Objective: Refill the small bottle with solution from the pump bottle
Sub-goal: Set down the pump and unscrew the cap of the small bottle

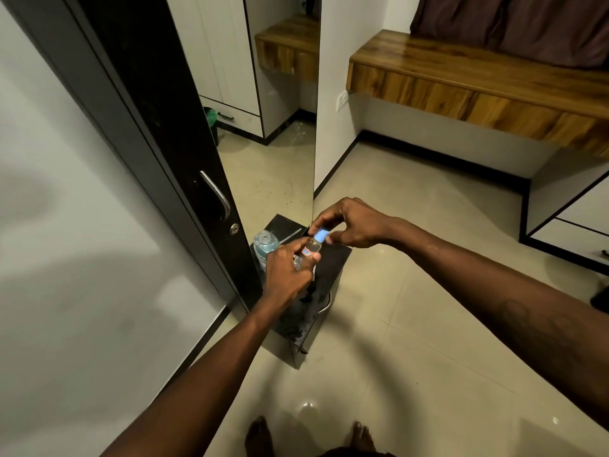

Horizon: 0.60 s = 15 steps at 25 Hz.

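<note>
Small bottle (pixel 311 248) clear — blue cap (pixel 321 234) (red-marked label), black stand (pixel 333 258).

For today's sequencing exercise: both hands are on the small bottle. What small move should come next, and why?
Probably twist the blue cap with the right hand, while the left hand steadies the small bottle. The larger bottle beside it already stands uncapped.

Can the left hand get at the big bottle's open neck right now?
Probably not yet: the left hand grips the small bottle, though the big bottle stands uncovered beside it.
</note>
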{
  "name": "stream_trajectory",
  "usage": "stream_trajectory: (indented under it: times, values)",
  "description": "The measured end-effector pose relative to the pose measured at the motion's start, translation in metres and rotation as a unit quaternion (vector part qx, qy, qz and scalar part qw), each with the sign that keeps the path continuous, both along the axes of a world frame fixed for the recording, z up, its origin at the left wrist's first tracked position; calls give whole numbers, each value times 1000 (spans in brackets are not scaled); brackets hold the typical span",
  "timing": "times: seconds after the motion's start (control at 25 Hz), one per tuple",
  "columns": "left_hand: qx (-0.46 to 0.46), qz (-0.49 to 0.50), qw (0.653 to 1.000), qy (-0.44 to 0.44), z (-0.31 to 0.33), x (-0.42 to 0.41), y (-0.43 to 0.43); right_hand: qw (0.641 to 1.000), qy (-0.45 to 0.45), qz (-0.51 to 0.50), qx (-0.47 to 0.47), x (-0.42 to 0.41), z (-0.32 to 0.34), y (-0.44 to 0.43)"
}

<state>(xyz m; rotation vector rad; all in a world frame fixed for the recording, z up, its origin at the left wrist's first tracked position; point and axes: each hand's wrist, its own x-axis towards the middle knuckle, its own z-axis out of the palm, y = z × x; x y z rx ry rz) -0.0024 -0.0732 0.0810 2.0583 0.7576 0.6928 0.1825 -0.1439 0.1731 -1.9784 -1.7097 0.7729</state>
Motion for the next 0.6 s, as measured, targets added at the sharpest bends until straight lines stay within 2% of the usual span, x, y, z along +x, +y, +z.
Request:
stream_trajectory:
  times: [0.16, 0.28, 0.48, 0.6]
  values:
    - [2, 12, 1000, 9, -10, -5, 3, 998, -59, -32, 11, -9, -9, 12]
    - [2, 5, 1000, 16, -16, -9, 7, 996, -84, -15, 10, -12, -16, 18]
    - [-45, 40, 997, 53, -50, -33, 14, 999, -31, -21, 38, -18, -36, 18]
    - [-68, 80, 992, 65, -86, -47, 10, 999, -36, -38, 7, -24, -70, 20]
